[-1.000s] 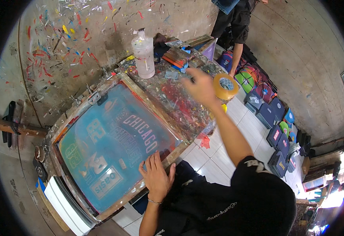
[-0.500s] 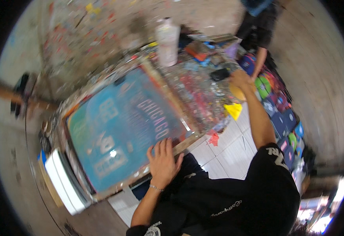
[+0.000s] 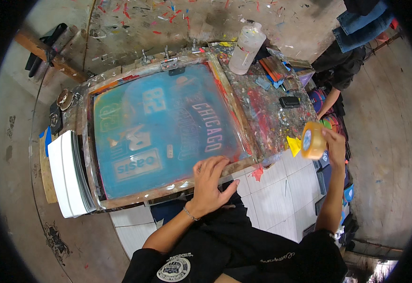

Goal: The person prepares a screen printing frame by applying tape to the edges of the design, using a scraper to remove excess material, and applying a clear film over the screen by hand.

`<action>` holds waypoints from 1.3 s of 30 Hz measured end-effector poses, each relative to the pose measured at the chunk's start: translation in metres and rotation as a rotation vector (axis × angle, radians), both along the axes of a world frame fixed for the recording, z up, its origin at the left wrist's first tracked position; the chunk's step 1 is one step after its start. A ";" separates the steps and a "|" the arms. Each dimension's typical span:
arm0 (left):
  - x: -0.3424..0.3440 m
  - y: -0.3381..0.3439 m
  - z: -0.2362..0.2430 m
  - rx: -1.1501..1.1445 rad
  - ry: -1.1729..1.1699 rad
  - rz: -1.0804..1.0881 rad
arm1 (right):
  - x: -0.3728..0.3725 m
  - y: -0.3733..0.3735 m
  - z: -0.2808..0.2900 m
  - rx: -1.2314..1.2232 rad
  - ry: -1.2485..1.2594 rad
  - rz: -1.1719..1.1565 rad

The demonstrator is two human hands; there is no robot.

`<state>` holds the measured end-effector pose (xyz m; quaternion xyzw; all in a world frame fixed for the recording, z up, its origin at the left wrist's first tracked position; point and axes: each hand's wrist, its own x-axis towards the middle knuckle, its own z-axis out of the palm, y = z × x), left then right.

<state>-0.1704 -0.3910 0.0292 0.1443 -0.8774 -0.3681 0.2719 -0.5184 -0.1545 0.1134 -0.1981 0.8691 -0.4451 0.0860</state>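
A screen-printing screen with a wooden frame (image 3: 236, 106) and blue-coated mesh (image 3: 168, 129) lies on the worktable in front of me, with pale designs and lettering on it. My left hand (image 3: 210, 186) rests on the frame's near edge, its fingertips at the mesh border and the thumb spread away. To the right of the table, my right hand (image 3: 334, 147) grips a wide roll of amber packing tape (image 3: 315, 144) by its right side, holding it up in the air. A yellow scrap (image 3: 293, 145) shows at the table's edge just left of the roll.
A milky plastic bottle (image 3: 246, 49) stands behind the screen, and a small black object (image 3: 289, 102) lies on the paint-spattered tabletop (image 3: 267, 125). White stacked boards (image 3: 68, 172) sit left of the screen. At the far right another person's arm (image 3: 329, 101) reaches down near colourful items.
My right hand has drawn back toward me from the table's far right corner, bringing the tape roll with it. The left hand stays on the frame. My view has shifted and is sharper.
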 end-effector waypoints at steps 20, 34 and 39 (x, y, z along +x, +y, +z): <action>0.039 0.058 -0.013 0.589 -0.069 -0.168 | 0.239 -0.027 -0.074 -0.129 -0.879 0.446; 0.046 0.022 0.030 0.781 0.058 0.048 | 0.246 -0.032 -0.060 0.082 -0.681 0.751; 0.086 -0.085 0.118 0.811 0.519 0.208 | 0.216 -0.017 -0.065 0.206 -0.804 0.712</action>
